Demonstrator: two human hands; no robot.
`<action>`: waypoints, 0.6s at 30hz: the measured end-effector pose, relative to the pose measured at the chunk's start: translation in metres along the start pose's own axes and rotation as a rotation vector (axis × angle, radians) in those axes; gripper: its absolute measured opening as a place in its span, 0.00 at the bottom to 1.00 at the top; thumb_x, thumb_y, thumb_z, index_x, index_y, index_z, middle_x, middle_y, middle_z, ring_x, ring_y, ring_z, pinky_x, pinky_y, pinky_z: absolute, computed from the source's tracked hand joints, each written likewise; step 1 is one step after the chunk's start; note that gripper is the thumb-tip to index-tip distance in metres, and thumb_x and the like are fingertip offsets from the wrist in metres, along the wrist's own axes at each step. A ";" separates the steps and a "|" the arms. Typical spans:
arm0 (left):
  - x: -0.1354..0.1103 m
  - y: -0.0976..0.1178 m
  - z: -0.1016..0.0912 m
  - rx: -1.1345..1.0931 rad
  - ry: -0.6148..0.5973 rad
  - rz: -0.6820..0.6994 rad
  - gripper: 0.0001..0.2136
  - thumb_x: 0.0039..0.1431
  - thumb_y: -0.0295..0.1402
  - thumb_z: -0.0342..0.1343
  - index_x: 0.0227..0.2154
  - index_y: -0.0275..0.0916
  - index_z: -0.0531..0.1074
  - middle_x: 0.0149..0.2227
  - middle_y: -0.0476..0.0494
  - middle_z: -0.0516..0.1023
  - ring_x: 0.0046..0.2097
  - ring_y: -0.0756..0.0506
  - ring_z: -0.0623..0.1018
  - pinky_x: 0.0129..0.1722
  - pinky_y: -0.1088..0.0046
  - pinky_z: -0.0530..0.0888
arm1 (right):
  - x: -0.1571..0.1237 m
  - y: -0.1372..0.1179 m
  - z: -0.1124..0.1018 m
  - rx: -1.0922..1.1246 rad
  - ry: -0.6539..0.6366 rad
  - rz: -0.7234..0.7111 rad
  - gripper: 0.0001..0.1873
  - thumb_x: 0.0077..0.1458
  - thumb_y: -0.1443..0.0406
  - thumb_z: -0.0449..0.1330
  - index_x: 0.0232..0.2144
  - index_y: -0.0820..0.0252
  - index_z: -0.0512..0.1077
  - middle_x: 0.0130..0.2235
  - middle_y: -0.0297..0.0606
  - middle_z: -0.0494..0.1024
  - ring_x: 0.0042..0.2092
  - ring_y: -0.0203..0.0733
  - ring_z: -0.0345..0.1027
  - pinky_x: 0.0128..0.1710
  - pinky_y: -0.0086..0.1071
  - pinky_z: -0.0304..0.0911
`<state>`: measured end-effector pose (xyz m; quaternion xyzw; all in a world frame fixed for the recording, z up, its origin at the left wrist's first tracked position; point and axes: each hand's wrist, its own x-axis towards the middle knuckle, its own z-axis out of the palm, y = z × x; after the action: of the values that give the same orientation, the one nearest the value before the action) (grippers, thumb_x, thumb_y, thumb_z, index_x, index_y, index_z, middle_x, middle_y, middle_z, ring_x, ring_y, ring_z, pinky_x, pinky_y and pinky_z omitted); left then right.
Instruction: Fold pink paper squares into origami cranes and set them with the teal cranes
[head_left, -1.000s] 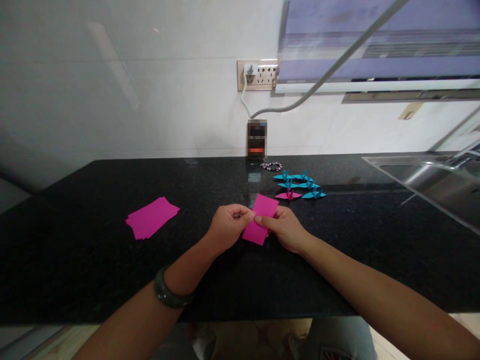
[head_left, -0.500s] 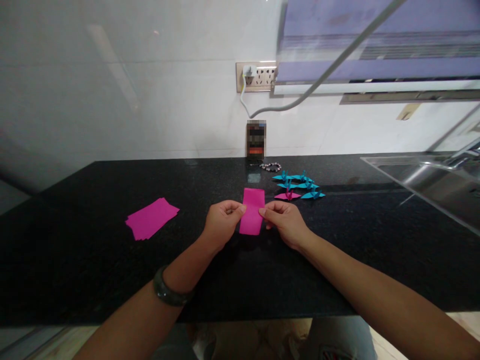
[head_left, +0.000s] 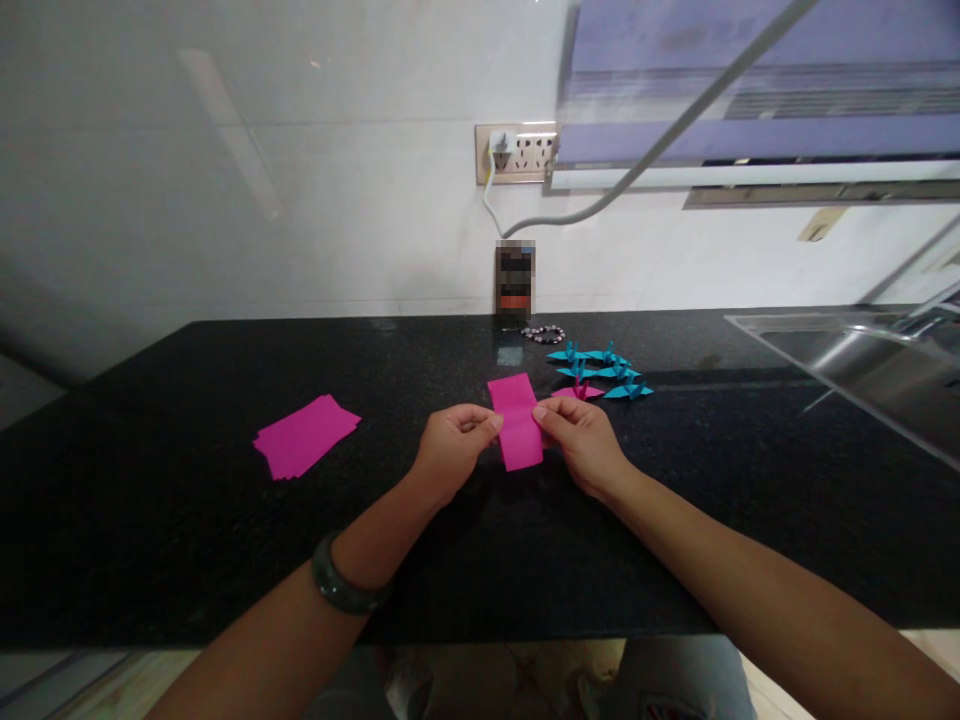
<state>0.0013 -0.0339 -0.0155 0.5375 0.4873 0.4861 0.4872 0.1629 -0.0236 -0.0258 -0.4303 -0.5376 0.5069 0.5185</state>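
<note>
Both my hands hold a folded pink paper strip (head_left: 516, 423) just above the black counter (head_left: 187, 520). My left hand (head_left: 453, 450) pinches its left edge with thumb and forefinger, fingers curled. My right hand (head_left: 583, 440) pinches its right edge the same way. The strip stands lengthwise away from me, slightly tilted, with a faint crease across its middle. A dark bracelet sits on my left wrist.
A stack of pink paper sheets (head_left: 304, 435) lies to the left. Several teal paper cranes (head_left: 600, 368) and one pink crane (head_left: 576, 391) sit behind my right hand. A bead bracelet (head_left: 542, 333), a small dark box (head_left: 514, 277), a wall socket (head_left: 516, 152) and a steel sink (head_left: 862, 365) are farther back.
The pink strip has turned from leaning right to leaning slightly left, and my hands have shifted their pinch along its edges.
</note>
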 end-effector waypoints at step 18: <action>-0.013 0.020 -0.007 1.094 -0.023 0.818 0.08 0.53 0.32 0.49 0.29 0.41 0.74 0.42 0.45 0.73 0.51 0.40 0.63 0.53 0.53 0.54 | -0.009 -0.024 -0.010 -1.201 -0.352 -0.847 0.12 0.57 0.67 0.46 0.34 0.63 0.69 0.34 0.43 0.71 0.38 0.41 0.61 0.38 0.34 0.57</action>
<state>-0.0052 -0.0471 0.0042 0.8525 0.4152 0.3092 -0.0722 0.1746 -0.0338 -0.0039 -0.3082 -0.9157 -0.0547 0.2519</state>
